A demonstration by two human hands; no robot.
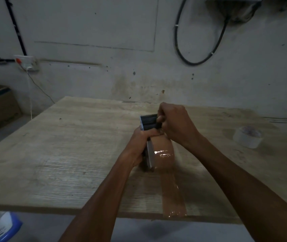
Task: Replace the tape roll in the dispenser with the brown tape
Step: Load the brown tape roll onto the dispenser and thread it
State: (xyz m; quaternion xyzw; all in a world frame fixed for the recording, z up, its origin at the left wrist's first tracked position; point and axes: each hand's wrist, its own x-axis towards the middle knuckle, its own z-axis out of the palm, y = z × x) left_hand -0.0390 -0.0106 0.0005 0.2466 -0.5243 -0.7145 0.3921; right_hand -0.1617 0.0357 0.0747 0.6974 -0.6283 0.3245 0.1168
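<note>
From the head view, the brown tape already sits in the dispenser mid-desk, with your left hand clamped round the handle and your right hand pinched at the cutter end, so I'd say you're threading the loose end. Next you'll probably want that end pulled flat over the teeth, since a strip is stuck along the desk toward you. The old whitish roll lies well apart on your right; no containers in play.
</note>
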